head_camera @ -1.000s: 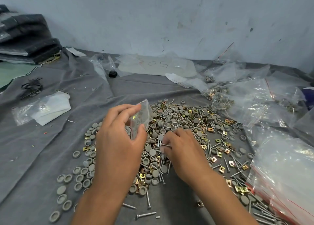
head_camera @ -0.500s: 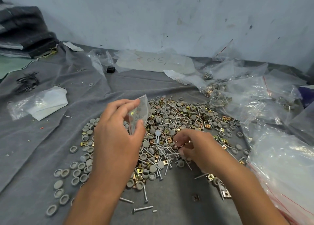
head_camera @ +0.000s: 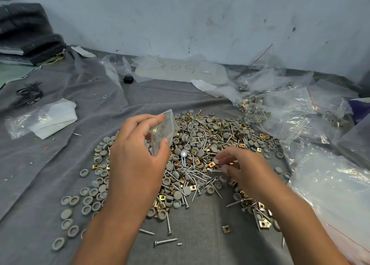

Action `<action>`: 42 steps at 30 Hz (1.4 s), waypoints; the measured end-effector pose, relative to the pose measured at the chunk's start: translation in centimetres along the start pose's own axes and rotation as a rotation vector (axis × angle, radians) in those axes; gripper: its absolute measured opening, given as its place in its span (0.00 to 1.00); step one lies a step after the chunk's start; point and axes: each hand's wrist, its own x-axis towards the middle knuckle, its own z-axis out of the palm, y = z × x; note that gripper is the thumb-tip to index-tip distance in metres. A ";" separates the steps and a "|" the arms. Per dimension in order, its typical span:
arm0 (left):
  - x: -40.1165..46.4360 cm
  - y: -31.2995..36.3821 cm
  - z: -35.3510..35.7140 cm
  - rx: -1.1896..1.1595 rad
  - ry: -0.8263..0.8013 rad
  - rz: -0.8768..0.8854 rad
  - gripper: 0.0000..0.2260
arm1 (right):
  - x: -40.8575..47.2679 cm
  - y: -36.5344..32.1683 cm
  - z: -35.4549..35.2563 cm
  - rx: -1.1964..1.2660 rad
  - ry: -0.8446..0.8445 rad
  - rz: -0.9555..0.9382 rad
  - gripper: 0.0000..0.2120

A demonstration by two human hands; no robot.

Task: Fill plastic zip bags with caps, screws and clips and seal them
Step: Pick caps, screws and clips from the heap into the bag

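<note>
Handwritten digits are showing on the pale flat sheet (head_camera: 180,72) lying under clear plastic by the wall; upside down from here, they are reading as something like "503", though the last mark is faint.

The left hand (head_camera: 136,160) is holding the small clear plastic zip bag (head_camera: 163,131) up over the heap, thumb and fingers clamped on its edges, a few small parts glinting inside. The right hand (head_camera: 242,168) is reaching into the pile, fingertips pinched together on what is looking like a silver metal screw (head_camera: 217,171), though exactly what is gripped is hard to tell.

Compared with half a second ago, the right hand is sitting a touch further right and its fingers are closing tighter, while the left hand is keeping the bag at much the same height.

The mixed heap of round grey plastic caps (head_camera: 88,200), screws and brass-coloured square metal clips (head_camera: 226,228) is spreading across the grey cloth (head_camera: 50,174). Filled clear bags (head_camera: 290,114) are piling up at the right.
</note>
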 end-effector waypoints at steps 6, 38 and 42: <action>0.0 0.1 0.1 0.009 -0.002 0.002 0.20 | -0.1 0.4 -0.2 -0.166 -0.054 -0.055 0.09; -0.3 0.2 0.3 0.024 -0.078 0.026 0.21 | -2.4 -2.1 2.0 -0.341 -0.112 -0.291 0.10; -0.5 0.4 0.4 0.019 -0.141 0.040 0.22 | -2.3 -2.2 2.3 -0.329 -0.088 -0.295 0.10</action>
